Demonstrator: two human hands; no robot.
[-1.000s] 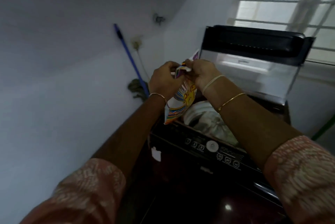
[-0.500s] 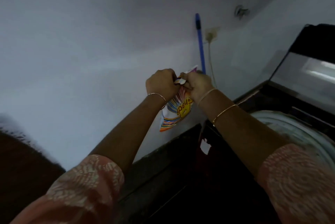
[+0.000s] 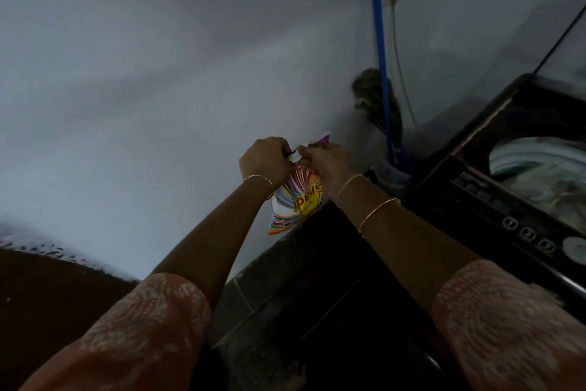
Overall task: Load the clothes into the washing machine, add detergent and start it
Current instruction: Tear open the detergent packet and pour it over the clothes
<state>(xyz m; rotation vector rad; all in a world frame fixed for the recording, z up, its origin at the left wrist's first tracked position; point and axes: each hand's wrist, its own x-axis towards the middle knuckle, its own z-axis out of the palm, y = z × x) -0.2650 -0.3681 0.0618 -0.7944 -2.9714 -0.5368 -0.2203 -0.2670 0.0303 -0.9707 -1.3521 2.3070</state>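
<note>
- The packet (image 3: 296, 203) of detergent hangs at about the centre of the view, in front of the wall. It is out on the 9 o'clock side of the washer (image 3: 469, 197), not over the tub.
- Both hands are together at its top edge. The left hand (image 3: 264, 157) pinches the corner at 11 o'clock of the packet and the right hand (image 3: 326, 162) pinches the one at 1 o'clock, knuckles almost touching. A pink flap sticks up past the right hand.
- It looks like thin, soft film, light and a bit slick, and the body sags free below the grip. I'd say a firm pinch close on either side of the tear line is the place to hold it, mouth kept up.
- Whether it holds powder or liquid I cannot tell, nor whether the top is open yet.
- A sudden rip out here could spill onto the floor, so over the tub seems safer.
- At 3 o'clock the tub stands open with pale clothes (image 3: 551, 181) inside.
- A mop (image 3: 379, 42) leans on the wall at 1 o'clock.
</note>
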